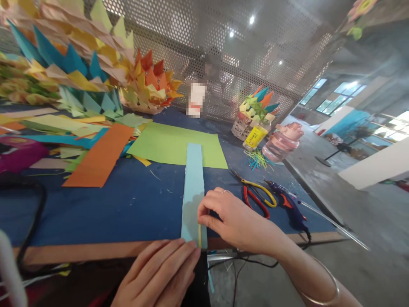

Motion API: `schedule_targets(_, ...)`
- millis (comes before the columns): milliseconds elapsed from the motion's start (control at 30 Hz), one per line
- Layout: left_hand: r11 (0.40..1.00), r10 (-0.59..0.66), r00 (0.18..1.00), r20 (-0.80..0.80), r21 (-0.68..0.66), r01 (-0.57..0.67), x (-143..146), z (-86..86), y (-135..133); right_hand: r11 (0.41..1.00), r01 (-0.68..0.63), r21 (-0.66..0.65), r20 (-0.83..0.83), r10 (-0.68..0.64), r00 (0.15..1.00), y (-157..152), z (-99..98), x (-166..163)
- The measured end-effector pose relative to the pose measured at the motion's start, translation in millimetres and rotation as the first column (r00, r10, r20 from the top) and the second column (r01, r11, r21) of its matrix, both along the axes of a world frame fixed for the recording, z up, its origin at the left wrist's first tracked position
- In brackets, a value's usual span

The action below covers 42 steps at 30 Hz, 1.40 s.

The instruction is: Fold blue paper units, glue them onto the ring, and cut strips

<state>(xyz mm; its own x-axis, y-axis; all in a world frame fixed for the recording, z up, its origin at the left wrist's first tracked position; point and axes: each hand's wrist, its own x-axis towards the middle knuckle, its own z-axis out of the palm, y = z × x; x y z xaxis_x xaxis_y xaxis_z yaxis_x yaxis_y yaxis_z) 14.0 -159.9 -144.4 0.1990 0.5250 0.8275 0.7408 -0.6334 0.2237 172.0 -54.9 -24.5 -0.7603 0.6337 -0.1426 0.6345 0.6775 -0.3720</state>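
A long light blue paper strip (193, 187) runs from the table's front edge back onto a green paper sheet (166, 140). My left hand (162, 270) lies across the near end of the strip, fingers stretched out and close together, thumb hidden. Over the strip's right side, my right hand (223, 213) is closed in a pinch on the upper end of a thin yellow strip (200, 236). That thin strip lies lengthwise along the blue paper, its lower end beside my left fingertips.
Right of my hand lie red-and-yellow pliers (257, 197) and a glue gun (290, 207). Behind them stand a yellow-labelled bottle (255, 135) and a pink bottle (283, 143). An orange paper strip (99, 157), paper scraps and folded paper pieces (79, 64) fill the left side.
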Motion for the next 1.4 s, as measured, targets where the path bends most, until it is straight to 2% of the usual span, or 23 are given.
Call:
schedule_targets(167,0.998,0.004,0.998,-0.055,-0.064,-0.008,0.7,-4.4,3.9,1.0,-0.011,0.025,0.004,0.011,1.0,0.9,-2.5,-0.6)
schedule_targets(400,0.997,0.023,1.0,-0.016,-0.071,-0.024,2.6,-6.1,3.2,1.0,-0.008,0.016,-0.007,0.008,1.0,1.4,-3.0,-0.1)
schedule_targets(733,1.0,-0.018,0.999,0.031,-0.003,0.018,0.0,-9.6,3.3,0.999,0.001,0.032,-0.048,0.001,0.999,-0.2,-9.7,4.3)
schedule_targets(1033,0.994,0.092,0.996,0.019,-0.062,-0.091,10.4,-9.7,4.5,0.999,0.003,0.051,-0.029,-0.002,1.0,-1.3,-9.9,5.7)
schedule_targets(1167,0.993,0.098,0.995,0.02,-0.061,-0.097,12.6,-9.5,5.4,0.998,0.015,0.067,-0.051,-0.011,0.999,-2.3,-12.4,6.1)
schedule_targets(1267,0.994,0.094,0.995,0.025,-0.063,-0.093,12.0,-9.2,5.6,0.996,0.081,0.046,-0.083,-0.077,0.994,-3.3,-12.7,5.5)
schedule_targets(1400,0.997,0.069,0.998,0.003,-0.037,-0.069,10.3,-8.1,7.4,0.967,0.253,-0.012,-0.191,-0.25,0.949,0.3,-11.3,7.3)
